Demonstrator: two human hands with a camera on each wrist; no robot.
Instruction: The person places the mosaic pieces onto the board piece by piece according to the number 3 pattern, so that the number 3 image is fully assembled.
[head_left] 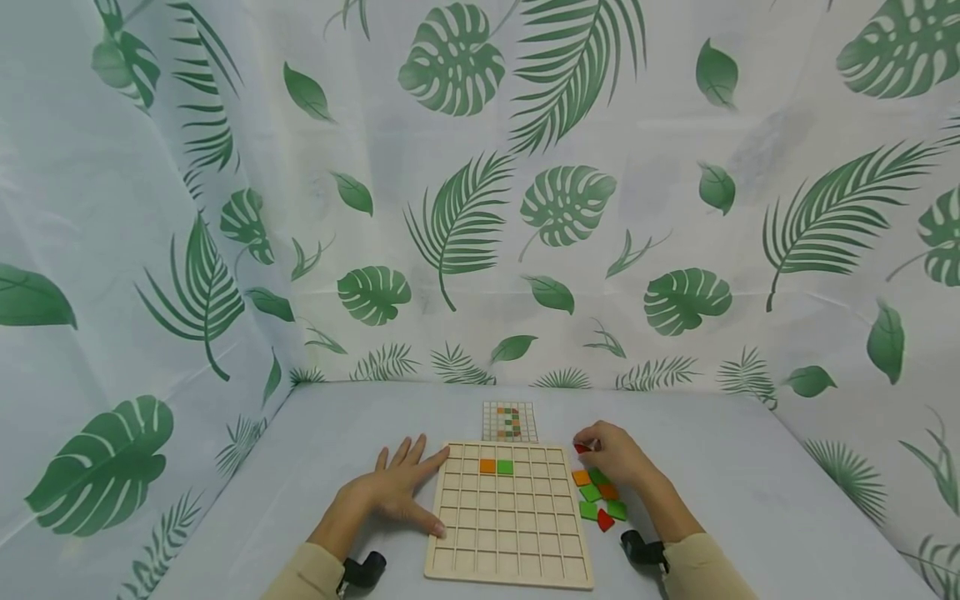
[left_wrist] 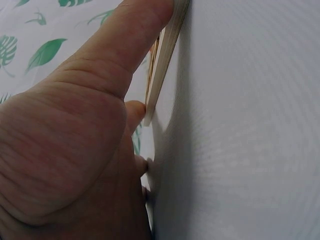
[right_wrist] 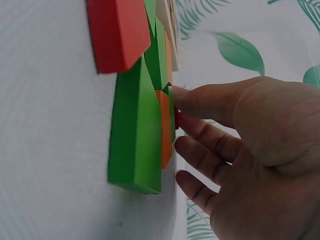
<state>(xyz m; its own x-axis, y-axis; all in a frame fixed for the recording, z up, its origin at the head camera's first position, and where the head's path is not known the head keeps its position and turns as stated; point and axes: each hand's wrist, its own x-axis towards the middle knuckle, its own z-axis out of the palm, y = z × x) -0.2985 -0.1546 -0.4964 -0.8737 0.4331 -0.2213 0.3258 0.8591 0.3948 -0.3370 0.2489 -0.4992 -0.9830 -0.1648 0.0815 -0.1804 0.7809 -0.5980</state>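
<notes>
A wooden grid board [head_left: 510, 517] lies flat, with an orange square tile [head_left: 488, 466] and a green square tile [head_left: 505, 467] side by side in its second row. My left hand [head_left: 393, 490] spreads its fingers along the board's left side, thumb and index finger touching the edge. In the left wrist view the thumb [left_wrist: 120, 45] rests against the board's side. Beyond the loose tiles, my right hand [head_left: 617, 454] pinches a red piece [head_left: 581, 448] between thumb and fingers. The right wrist view shows only a sliver of that red piece [right_wrist: 177, 118].
Right of the board lie several loose green and orange tiles [head_left: 590, 493] and a red piece [head_left: 605, 520] with a slanted edge. A small pattern card [head_left: 510, 422] with a coloured grid lies behind the board. A leaf-print curtain [head_left: 480, 208] hangs beyond the white table [head_left: 337, 425].
</notes>
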